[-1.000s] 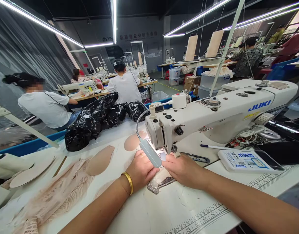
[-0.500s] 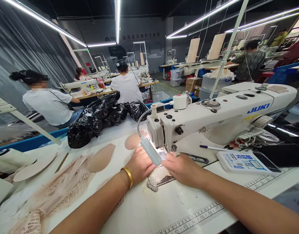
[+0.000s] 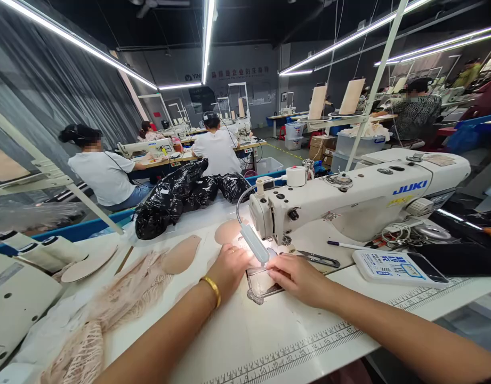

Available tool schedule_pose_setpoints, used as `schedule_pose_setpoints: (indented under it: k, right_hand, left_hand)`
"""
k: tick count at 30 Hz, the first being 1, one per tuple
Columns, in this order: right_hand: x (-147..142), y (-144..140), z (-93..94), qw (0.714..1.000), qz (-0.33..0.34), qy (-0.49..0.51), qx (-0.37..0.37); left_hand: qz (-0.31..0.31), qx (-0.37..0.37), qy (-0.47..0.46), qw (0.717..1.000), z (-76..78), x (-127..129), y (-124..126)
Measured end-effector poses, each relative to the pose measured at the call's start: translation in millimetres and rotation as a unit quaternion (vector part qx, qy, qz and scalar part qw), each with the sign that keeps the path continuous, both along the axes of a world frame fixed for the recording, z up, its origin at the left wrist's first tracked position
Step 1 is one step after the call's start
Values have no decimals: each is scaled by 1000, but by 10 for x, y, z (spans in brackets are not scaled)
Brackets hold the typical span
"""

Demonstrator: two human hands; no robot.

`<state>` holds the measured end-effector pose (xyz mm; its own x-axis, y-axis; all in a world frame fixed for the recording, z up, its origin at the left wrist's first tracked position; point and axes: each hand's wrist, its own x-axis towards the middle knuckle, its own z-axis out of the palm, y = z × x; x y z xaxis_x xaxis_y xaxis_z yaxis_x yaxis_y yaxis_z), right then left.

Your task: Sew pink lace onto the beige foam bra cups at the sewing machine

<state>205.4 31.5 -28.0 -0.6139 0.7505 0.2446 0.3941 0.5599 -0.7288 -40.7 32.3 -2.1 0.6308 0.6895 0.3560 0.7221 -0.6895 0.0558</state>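
My left hand (image 3: 231, 266), with a gold bangle at the wrist, lies left of the needle area of a white sewing machine (image 3: 361, 197). Its fingers are bent and close together on a small pale fabric piece (image 3: 272, 255), their tips partly hidden by the grey lamp head (image 3: 255, 244). From the right, my right hand (image 3: 295, 274) pinches the edge of that piece between thumb and forefinger, over the metal plate (image 3: 265, 282). Just behind the right hand lie thread snips (image 3: 319, 259). A beige cup-shaped pad (image 3: 227, 231) rests beyond my left hand.
Left on the table are another beige pad (image 3: 182, 255), lace fabric (image 3: 121, 298) and thread cones (image 3: 41, 256). Black plastic bags (image 3: 165, 205) sit at the back. A pen (image 3: 347, 245) and a white case (image 3: 397, 268) lie at the right. Co-workers sit at machines beyond.
The view has shifted, so the bench and machine appear slightly displaced. My right fingers have moved a little at the fabric edge; both hands stay beside the needle area.
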Motion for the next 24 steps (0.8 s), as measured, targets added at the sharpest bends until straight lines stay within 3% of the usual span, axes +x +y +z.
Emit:
schedule_pose_setpoints:
  k: [1, 3, 5, 6, 7, 8, 10, 11, 12, 14, 16, 19, 21, 24]
  right_hand:
    - [-51, -48, 29, 994, -3, 46, -97]
    - [-181, -158, 70, 954, -12, 147, -262]
    - [-316, -294, 90, 909, -24, 234, -344]
    - [-372, -374, 93, 894, -31, 265, -359]
    - [-413, -464, 93, 885, -37, 287, -365]
    - [-438, -562, 91, 881, -43, 300, -363]
    - [-438, -772, 83, 894, -52, 294, -335]
    - [-418, -874, 79, 910, -53, 277, -305]
    - [-391, -967, 77, 930, -48, 250, -266]
    - [-331, -1101, 79, 965, -23, 194, -176]
    - [-281, -1139, 92, 981, -2, 155, -114]
    - [-212, -1027, 124, 976, -10, 155, -155]
    - [-153, -923, 146, 941, -12, 198, -275]
    - [-75, -891, 164, 841, 14, 306, -445]
  left_hand:
    - [-9, 0, -21, 1000, 24, -8, -134]
    - [-19, -29, -115, 993, 32, 23, -488]
    - [0, -156, -263, 952, -28, 122, -890]
    - [7, -269, -339, 902, -76, 189, -1076]
    - [14, -420, -396, 817, -128, 260, -1232]
    - [52, -520, -480, 705, -176, 328, -1351]
    - [119, -565, -628, 522, -228, 434, -1464]
    - [144, -536, -689, 466, -227, 465, -1469]
    - [159, -493, -734, 439, -208, 482, -1451]
    - [169, -421, -779, 433, -143, 491, -1398]
    - [164, -389, -790, 445, -79, 493, -1379]
    - [110, -433, -769, 457, -27, 512, -1455]
    - [54, -502, -733, 455, -17, 523, -1535]
    - [14, -526, -725, 445, -20, 534, -1602]
